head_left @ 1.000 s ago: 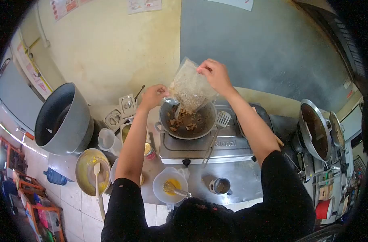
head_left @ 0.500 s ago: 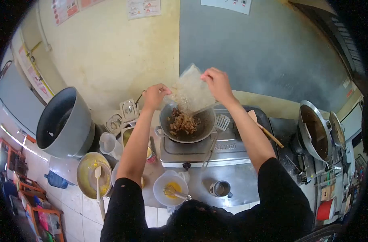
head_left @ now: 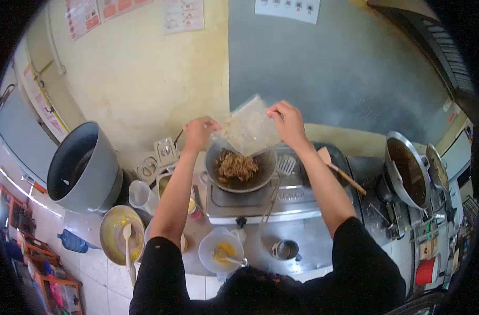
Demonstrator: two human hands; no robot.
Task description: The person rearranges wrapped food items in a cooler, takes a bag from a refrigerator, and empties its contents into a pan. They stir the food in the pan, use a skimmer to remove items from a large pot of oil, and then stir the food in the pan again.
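A clear plastic bag (head_left: 251,127) hangs tilted over the wok, with some pale bits clinging inside it. My left hand (head_left: 199,133) pinches one side of the bag, and my right hand (head_left: 289,124) pinches its upper right edge. Below, brown shredded food (head_left: 238,166) lies heaped in the grey wok (head_left: 224,184), which sits on the left side of the stove (head_left: 302,205). A slotted metal spatula (head_left: 286,165) rests beside the wok's right side, its handle pointing toward me.
Near me stand a white bowl with yellow liquid (head_left: 210,247), a whisk (head_left: 229,258) and a metal mug (head_left: 285,249). To the left are a yellow-smeared pan (head_left: 111,247), a clear jug (head_left: 139,194) and a tall grey pot (head_left: 105,173). A large pan (head_left: 394,142) stands right.
The bag has flattened and dropped slightly, and its contents have thinned. The heap in the wok looks larger. Both hands keep their pinch, and the view has shifted a little.
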